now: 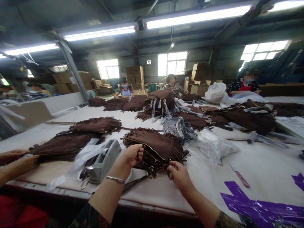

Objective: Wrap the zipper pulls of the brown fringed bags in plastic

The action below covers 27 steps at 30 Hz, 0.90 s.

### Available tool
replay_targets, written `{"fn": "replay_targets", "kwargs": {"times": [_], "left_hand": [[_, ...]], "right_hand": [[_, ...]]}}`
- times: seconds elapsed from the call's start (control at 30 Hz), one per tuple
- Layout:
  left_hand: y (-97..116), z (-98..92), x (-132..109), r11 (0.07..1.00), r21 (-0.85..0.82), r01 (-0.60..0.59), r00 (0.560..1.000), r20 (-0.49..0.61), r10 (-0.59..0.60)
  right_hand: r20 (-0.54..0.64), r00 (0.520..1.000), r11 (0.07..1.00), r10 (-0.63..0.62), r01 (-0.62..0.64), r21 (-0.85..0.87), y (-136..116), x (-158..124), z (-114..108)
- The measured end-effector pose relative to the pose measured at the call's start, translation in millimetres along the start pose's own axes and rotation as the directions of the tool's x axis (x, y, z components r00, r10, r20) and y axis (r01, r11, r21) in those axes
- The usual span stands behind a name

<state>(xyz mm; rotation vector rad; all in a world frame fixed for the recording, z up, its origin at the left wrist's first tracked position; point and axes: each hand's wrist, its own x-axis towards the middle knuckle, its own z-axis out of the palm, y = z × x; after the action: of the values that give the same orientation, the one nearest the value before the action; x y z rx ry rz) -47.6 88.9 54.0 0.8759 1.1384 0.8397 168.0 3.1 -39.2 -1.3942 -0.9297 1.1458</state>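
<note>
A brown fringed handbag (156, 142) lies in front of me, its gold zipper (154, 149) parted along the near side. My left hand (135, 155) is closed in a pinch at the upper left part of the zipper edge. At the bag's lower right corner, my right hand (176, 171) grips the edge between thumb and fingers. What exactly sits under the fingertips is too small to see. A dark strap (137, 181) with gold rings trails below the bag toward my left wrist.
Left of my arm stands a grey tape dispenser (104, 161). A co-worker's hands (21, 160) hold another brown bag (64, 147). Fringed bags (161, 95) are piled farther back. To the right lie plastic wrap (211, 147), a pink-handled cutter (241, 178) and purple tape (256, 202).
</note>
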Motion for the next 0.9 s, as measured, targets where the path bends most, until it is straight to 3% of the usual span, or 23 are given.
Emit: {"fn": "replay_targets", "kwargs": {"times": [0.2,0.37,0.5,0.57,0.77,0.9], "left_hand": [[30.3,19.7,-2.7,0.923,-0.379,0.069,0.984,0.180,0.000],[41.7,29.9,0.0,0.884,-0.461,0.080,0.971,0.235,0.034],[37.0,26.5,2.6,0.855,-0.511,0.092,0.971,0.236,0.036],[32.6,22.7,2.4,0.852,-0.515,0.091,0.977,0.210,0.023],[13.4,13.3,-2.2,0.885,-0.457,0.082,0.988,0.153,-0.013],[-2.6,11.0,-5.4,0.886,-0.453,0.095,0.987,0.160,-0.024]], "right_hand": [[-0.002,0.998,0.989,-0.068,0.068,0.135,-14.5,3.4,-1.2],[-0.056,0.966,0.963,-0.251,0.243,-0.118,-13.1,15.4,-2.6],[-0.003,0.943,0.858,-0.331,0.300,-0.418,-16.5,29.9,-11.5],[0.012,0.942,0.825,-0.335,0.300,-0.480,-22.4,33.2,-19.2],[0.133,0.918,0.821,-0.374,0.394,-0.413,-44.5,21.4,-46.8],[0.191,0.946,0.846,-0.261,0.319,-0.426,-46.7,10.1,-55.8]]}}
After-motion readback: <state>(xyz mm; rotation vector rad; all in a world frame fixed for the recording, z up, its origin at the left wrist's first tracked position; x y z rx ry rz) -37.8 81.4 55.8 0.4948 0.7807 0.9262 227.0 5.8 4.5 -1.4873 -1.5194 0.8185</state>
